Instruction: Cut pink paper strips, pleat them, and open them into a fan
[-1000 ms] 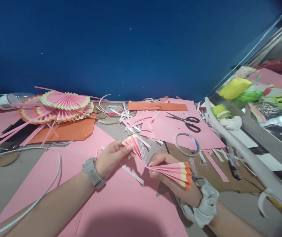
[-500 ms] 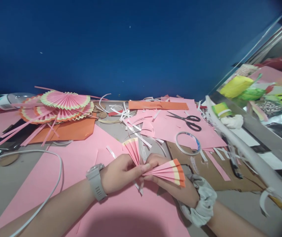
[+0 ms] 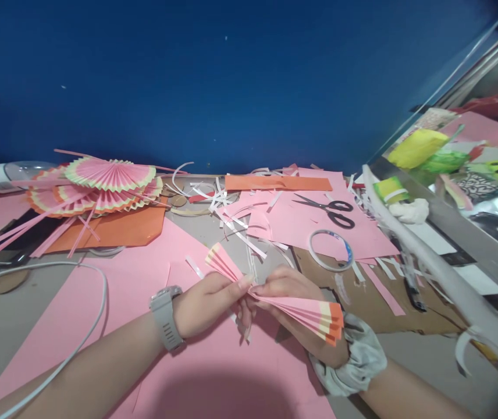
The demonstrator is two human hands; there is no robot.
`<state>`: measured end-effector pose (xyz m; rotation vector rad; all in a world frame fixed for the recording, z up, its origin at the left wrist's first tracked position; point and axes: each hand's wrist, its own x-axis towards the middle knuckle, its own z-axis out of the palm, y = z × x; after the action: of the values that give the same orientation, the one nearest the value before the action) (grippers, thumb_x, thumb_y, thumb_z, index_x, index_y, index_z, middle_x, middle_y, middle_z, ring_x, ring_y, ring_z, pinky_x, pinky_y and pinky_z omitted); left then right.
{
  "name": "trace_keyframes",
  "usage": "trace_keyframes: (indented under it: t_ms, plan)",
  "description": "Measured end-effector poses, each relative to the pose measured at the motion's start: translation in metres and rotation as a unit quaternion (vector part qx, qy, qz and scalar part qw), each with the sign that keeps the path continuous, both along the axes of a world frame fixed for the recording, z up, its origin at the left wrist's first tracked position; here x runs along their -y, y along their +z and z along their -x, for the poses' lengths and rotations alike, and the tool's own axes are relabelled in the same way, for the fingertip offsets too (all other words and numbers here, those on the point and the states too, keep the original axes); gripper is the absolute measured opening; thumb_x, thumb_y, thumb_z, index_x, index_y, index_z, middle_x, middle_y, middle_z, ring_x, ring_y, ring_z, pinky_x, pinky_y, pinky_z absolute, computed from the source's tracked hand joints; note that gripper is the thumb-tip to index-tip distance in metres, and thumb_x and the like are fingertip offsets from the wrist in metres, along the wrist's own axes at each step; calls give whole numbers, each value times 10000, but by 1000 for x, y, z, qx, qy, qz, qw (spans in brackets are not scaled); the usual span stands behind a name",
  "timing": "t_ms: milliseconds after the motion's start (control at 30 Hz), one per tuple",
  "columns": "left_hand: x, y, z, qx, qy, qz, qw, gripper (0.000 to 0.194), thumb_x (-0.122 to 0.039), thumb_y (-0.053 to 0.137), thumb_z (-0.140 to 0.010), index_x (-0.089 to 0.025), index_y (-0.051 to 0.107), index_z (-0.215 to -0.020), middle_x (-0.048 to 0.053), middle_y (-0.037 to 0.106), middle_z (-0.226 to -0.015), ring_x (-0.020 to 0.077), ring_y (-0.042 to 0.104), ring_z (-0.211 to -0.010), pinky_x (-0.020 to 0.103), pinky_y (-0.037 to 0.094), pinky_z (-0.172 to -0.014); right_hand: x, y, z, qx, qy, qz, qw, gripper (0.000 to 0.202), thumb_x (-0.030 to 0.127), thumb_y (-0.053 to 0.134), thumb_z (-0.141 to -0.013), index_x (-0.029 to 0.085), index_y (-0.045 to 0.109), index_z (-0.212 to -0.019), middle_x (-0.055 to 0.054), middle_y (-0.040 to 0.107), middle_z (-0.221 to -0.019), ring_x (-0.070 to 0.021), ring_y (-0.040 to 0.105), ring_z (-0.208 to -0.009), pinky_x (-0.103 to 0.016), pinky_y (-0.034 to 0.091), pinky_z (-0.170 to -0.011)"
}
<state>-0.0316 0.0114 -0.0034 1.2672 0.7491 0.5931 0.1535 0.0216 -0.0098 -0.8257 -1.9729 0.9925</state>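
A pleated paper fan [image 3: 303, 314], pink with cream and orange edge bands, is pinched at its middle between both hands. My left hand [image 3: 212, 302], with a grey watch at the wrist, grips it with thumb and fingers, and one folded end sticks out up and to the left. My right hand [image 3: 290, 291], a pale scrunchie round its wrist, is closed on the same middle. The other end spreads to the lower right over that wrist. Beneath the hands lies a large pink paper sheet [image 3: 179, 372]. Some fingertips are hidden behind the folds.
Finished pleated paper rosettes [image 3: 111, 176] with pink strips lie at the back left. Black scissors [image 3: 325, 206] and a tape roll [image 3: 312, 250] are at the right, near white paper scraps [image 3: 240, 233] and a cardboard piece [image 3: 375, 314]. A white cable [image 3: 105, 291] crosses the left side.
The fan's left end has tipped from nearly upright to farther left. Its right end has moved slightly right and down, the two ends lying more nearly in line. Both hands still hold it.
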Motion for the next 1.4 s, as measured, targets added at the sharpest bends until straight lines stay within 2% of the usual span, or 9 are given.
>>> trace_keyframes:
  t_ms: [133,300,567,700,833,1000,1133,1233,1400]
  plan:
    - [-1,0,-1,14,12,40,999,575,-483,265,-903,-119,594,-604,66,598,-503,176,601,-545,333,472,-701,2,-1,-4,10,9,-19,1000,257,176,605,-771,382,621,-924,25,500,-720,-143,528,-613,-274,431,-551]
    - [0,-4,0,13,15,43,999,566,-510,298,-886,-123,582,-586,41,568,-450,144,560,-465,297,473,-638,3,2,-3,19,20,-13,1000,150,191,526,-829,312,594,-887,12,544,-774,-160,542,-732,-288,440,-657]
    - [1,-7,-4,-39,-19,-33,999,643,-512,243,-897,-131,584,-507,55,579,-441,149,612,-538,248,479,-691,4,8,7,104,31,68,992,148,252,400,-903,221,508,-806,-5,572,-763,-170,560,-814,-315,402,-817]
    - [1,-6,-6,-47,-15,-54,997,633,-514,228,-898,-121,616,-588,70,629,-518,142,606,-541,233,485,-654,5,6,7,111,44,120,986,193,290,380,-912,216,506,-786,-2,598,-770,-166,576,-817,-308,414,-813]
    - [0,-7,-3,-66,-33,-62,995,624,-516,267,-890,-151,549,-470,31,552,-400,131,598,-506,214,484,-653,3,7,5,71,61,174,980,122,309,468,-877,220,517,-809,17,594,-767,-150,581,-791,-289,430,-806]
    - [0,-6,2,-75,-39,-42,996,568,-531,331,-868,-162,508,-474,-12,485,-351,95,526,-394,199,475,-576,-5,12,-1,-12,30,185,982,124,290,631,-766,224,529,-793,40,535,-709,-124,536,-677,-239,448,-657]
    - [0,-4,4,-75,-38,-27,996,543,-531,342,-865,-157,505,-505,-27,474,-378,76,466,-335,196,439,-477,-13,9,-9,-87,7,208,974,175,349,619,-773,217,533,-848,40,488,-707,-100,470,-603,-218,408,-560]
    - [-1,-3,5,-80,-68,-48,993,560,-514,321,-880,-157,510,-491,-13,490,-381,96,526,-400,210,468,-552,-16,7,-13,-81,29,219,972,169,347,589,-801,198,509,-800,34,453,-695,-93,432,-587,-215,374,-541]
    - [1,-1,4,-88,-104,-116,984,558,-445,308,-910,-153,576,-517,54,640,-537,134,631,-645,213,462,-726,-14,9,-12,-22,36,202,978,151,303,578,-815,189,495,-760,32,454,-685,-96,433,-624,-212,370,-581]
